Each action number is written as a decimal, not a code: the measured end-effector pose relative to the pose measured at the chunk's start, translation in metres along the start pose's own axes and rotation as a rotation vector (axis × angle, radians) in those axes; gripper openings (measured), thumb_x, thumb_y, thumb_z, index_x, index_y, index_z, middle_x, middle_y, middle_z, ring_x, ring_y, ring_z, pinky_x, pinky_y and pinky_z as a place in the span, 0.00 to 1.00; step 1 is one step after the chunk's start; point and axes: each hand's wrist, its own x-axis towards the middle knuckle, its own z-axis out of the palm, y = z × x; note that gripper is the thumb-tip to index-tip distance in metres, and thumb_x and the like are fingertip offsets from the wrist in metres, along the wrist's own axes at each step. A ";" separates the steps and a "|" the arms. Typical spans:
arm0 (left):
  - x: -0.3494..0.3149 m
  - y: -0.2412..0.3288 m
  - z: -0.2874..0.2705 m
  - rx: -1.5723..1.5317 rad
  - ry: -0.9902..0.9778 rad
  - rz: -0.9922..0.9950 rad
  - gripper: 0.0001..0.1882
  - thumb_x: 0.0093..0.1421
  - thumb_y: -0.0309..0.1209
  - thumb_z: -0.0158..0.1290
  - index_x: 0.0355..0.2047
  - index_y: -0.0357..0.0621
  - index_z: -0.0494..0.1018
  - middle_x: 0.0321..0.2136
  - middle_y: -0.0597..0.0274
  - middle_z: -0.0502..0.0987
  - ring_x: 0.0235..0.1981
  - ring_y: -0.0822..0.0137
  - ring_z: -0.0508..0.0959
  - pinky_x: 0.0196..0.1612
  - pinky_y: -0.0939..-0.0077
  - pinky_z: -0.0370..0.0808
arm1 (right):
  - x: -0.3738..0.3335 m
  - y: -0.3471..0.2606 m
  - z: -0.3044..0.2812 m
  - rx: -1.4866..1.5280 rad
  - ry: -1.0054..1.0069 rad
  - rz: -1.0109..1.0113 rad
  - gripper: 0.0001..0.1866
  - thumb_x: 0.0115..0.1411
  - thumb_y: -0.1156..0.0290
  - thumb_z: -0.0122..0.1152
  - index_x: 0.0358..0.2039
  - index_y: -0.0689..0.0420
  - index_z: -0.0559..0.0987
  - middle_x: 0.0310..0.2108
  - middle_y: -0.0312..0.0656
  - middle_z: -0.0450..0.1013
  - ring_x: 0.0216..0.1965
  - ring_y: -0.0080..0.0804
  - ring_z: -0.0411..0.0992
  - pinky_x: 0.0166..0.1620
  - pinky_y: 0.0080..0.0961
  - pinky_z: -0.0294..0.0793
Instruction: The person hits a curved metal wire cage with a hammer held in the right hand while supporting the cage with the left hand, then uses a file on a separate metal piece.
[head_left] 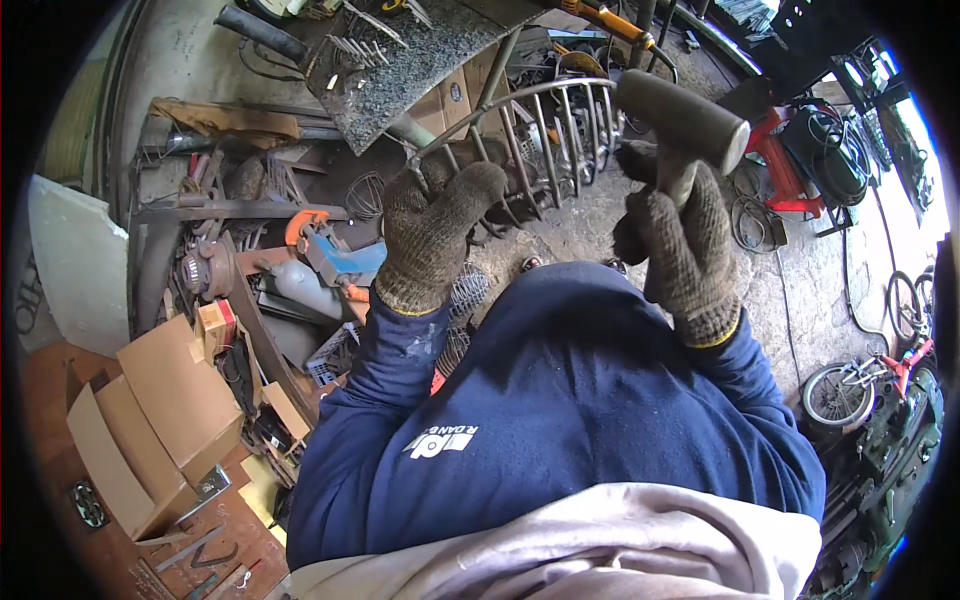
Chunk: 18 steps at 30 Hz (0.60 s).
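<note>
Both my hands wear thick brown knitted gloves. My left hand (432, 232) is closed around the near left end of a metal grille (543, 89), a curved rail with several thin bars along it. The grille reaches away toward the far middle, and its far end passes close to the mallet head. In my right hand (692, 255) is a mallet (684, 120), gripped by its short visible handle. Its thick, dark cylindrical head is raised and lies crosswise above my fist, apart from my left hand.
A speckled worktop (420, 72) holding metal rods juts in at the far left. Tools and scrap crowd the left, with an open cardboard box (180, 400) nearer me. Right are a red machine (785, 165), floor cables and a small bicycle (840, 395).
</note>
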 end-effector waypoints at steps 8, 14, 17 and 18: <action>-0.019 0.017 0.012 -0.206 0.044 -0.157 0.11 0.53 0.26 0.65 0.36 0.37 0.79 0.30 0.62 0.81 0.30 0.73 0.80 0.33 0.79 0.78 | 0.011 0.032 -0.032 0.048 0.193 0.211 0.25 0.65 0.55 0.57 0.54 0.62 0.71 0.21 0.37 0.68 0.19 0.24 0.67 0.24 0.22 0.69; -0.024 0.023 0.013 -0.051 0.037 -0.144 0.09 0.53 0.27 0.65 0.33 0.38 0.78 0.28 0.61 0.80 0.26 0.72 0.80 0.30 0.80 0.78 | 0.022 0.059 -0.058 -0.097 0.218 0.007 0.26 0.67 0.54 0.55 0.54 0.63 0.72 0.28 0.40 0.74 0.29 0.27 0.73 0.38 0.27 0.74; -0.027 0.022 0.013 -0.039 0.026 -0.137 0.09 0.52 0.28 0.65 0.32 0.39 0.78 0.27 0.61 0.80 0.25 0.71 0.80 0.29 0.80 0.78 | 0.026 0.068 -0.067 -0.140 0.195 -0.071 0.22 0.67 0.57 0.56 0.51 0.63 0.73 0.40 0.41 0.76 0.41 0.26 0.74 0.48 0.26 0.71; -0.028 0.027 0.020 -0.109 0.056 -0.188 0.09 0.52 0.29 0.65 0.31 0.39 0.78 0.27 0.61 0.79 0.25 0.71 0.80 0.29 0.79 0.78 | 0.028 0.071 -0.069 -0.155 0.187 -0.115 0.20 0.67 0.59 0.56 0.49 0.63 0.74 0.42 0.41 0.75 0.41 0.25 0.73 0.47 0.25 0.71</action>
